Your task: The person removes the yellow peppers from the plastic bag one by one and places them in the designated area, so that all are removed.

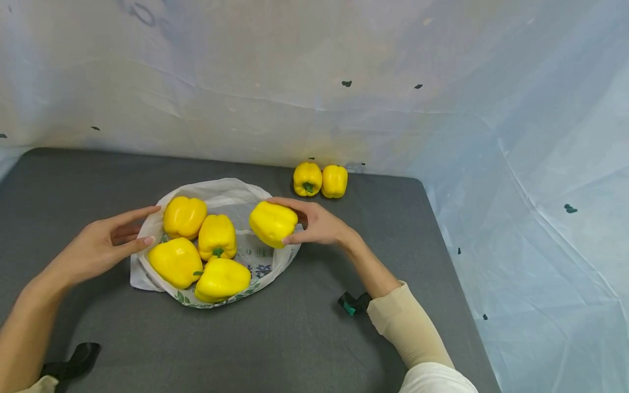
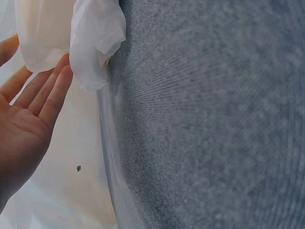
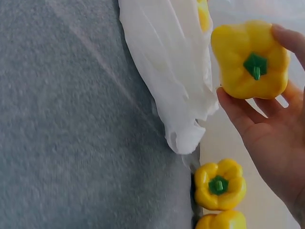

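Note:
My right hand (image 1: 316,222) holds a yellow bell pepper (image 1: 272,224) between thumb and fingers, over the right side of a white plastic bag (image 1: 236,191). In the right wrist view that pepper's green stem (image 3: 256,66) faces the camera. Several more yellow bell peppers (image 1: 217,236) lie inside the bag, towards its left. At the bag's left rim, my left hand (image 1: 100,245) touches the plastic with its fingers extended. The left wrist view shows this hand (image 2: 28,119) with nearly straight fingers against the white plastic (image 2: 97,43).
Two yellow bell peppers, one left (image 1: 307,179) and one right (image 1: 334,182), stand side by side near the back edge of the dark grey table (image 1: 304,327). Translucent plastic sheeting (image 1: 275,71) hangs behind and to the right. Black straps (image 1: 73,363) sit by the forearms.

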Action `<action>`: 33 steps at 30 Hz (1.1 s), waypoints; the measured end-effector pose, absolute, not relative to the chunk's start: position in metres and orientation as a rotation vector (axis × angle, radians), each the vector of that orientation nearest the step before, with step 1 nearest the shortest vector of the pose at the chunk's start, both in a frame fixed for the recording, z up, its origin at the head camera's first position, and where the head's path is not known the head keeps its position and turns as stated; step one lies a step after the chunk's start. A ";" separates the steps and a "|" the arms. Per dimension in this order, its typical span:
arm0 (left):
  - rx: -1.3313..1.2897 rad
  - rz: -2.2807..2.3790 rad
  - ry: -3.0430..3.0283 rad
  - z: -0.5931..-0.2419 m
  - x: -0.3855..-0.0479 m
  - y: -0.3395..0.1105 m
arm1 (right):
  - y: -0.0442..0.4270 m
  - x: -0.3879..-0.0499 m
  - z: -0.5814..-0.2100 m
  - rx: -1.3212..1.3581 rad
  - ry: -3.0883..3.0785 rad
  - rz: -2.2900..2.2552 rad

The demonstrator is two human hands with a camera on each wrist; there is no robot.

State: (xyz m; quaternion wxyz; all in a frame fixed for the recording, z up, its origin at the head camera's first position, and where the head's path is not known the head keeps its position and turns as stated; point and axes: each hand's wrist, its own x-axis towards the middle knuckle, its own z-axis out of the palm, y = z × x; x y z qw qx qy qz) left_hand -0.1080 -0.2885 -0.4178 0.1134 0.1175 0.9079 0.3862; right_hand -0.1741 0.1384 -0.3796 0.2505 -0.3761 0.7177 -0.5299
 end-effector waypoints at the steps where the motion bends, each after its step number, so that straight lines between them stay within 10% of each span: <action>1: 0.345 1.131 2.663 -0.418 -0.108 -0.288 | 0.140 -0.174 -0.379 -1.018 1.959 -1.449; 33: 0.343 1.095 2.677 -0.419 -0.112 -0.285 | 0.211 -0.183 -0.374 -0.672 2.338 -1.614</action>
